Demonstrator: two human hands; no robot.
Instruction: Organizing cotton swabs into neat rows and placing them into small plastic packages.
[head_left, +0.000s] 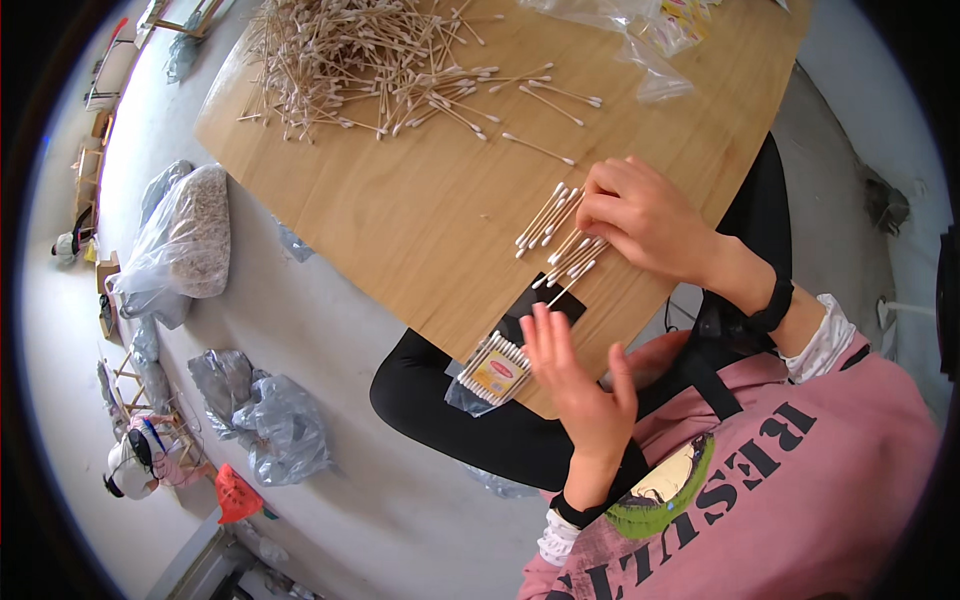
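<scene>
A loose row of cotton swabs [545, 222], wooden sticks with white tips, lies on the wooden table. My right hand [645, 215] is curled over the row's right end, its fingers closed on swabs there; its fingertips are partly hidden. Lower down, my left hand [580, 385] is held with fingers stretched out and apart, beside a black flat piece [535, 305] on the table. One swab [566, 290] lies just beyond its fingertips. Beside that hand, at the table edge, a packed bundle of swabs [496, 368] carries a yellow and red label.
A large heap of loose swabs [340, 60] covers the far left of the table, with strays trailing right. Clear plastic bags [650, 60] lie at the far edge. On the floor to the left stand filled plastic bags [200, 230] and grey bags [285, 430]. Another person [135, 465] is farther off.
</scene>
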